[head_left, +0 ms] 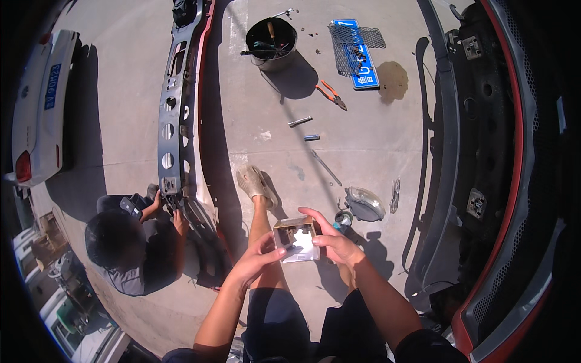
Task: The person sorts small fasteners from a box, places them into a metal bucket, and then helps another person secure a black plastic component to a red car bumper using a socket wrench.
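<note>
Between my left hand (260, 259) and my right hand (333, 243) I hold a small square box (296, 245), its upper face glossy with a bright glare and dark contents or print that I cannot make out. My fingers wrap round its sides and both thumbs rest on its near part. Just beyond my right hand lie a small teal-and-dark object (342, 221) and a round lamp housing (365, 202).
A co-worker (118, 242) crouches left at a long bumper beam (168, 133). A red-edged bumper (517, 151) lines the right. Ahead lie a bucket of tools (269, 57), a blue plate (368, 78) with mesh, pliers (331, 95) and several metal tools (299, 121). A white car (39, 121) stands far left.
</note>
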A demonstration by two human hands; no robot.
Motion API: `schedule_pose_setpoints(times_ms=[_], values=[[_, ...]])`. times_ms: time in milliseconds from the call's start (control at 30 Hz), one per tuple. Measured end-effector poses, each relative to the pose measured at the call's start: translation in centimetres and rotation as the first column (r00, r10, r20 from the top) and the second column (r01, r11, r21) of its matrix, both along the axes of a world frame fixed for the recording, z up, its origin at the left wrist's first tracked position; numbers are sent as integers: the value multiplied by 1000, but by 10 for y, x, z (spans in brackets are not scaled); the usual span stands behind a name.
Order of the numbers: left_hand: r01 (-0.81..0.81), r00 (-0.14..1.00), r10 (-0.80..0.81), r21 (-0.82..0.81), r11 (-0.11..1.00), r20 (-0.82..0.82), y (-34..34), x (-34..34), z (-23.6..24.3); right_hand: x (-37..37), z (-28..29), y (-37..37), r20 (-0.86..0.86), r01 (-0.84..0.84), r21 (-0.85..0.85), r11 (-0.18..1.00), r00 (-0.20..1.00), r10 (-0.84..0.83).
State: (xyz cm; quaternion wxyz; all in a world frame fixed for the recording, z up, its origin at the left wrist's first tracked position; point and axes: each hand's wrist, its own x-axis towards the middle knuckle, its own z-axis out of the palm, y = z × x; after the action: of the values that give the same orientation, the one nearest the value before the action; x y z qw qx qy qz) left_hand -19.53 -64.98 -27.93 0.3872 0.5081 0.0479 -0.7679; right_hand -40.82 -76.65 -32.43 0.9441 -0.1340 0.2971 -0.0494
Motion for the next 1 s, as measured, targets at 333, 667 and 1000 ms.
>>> schedule_pose_setpoints(times_ms=[333, 667, 1000], values=[[102, 995, -102, -64, 993, 2, -168, 86, 5, 69, 45, -150, -195, 32, -31, 999, 980, -37], [469, 848, -451, 2, 883, 277, -351, 70, -121, -17, -33, -360, -396, 150, -66, 986, 903, -164], [732, 259, -477, 152, 664, 840, -573, -19, -424, -140, -323, -458, -500, 487, -63, 871, 740, -450]])
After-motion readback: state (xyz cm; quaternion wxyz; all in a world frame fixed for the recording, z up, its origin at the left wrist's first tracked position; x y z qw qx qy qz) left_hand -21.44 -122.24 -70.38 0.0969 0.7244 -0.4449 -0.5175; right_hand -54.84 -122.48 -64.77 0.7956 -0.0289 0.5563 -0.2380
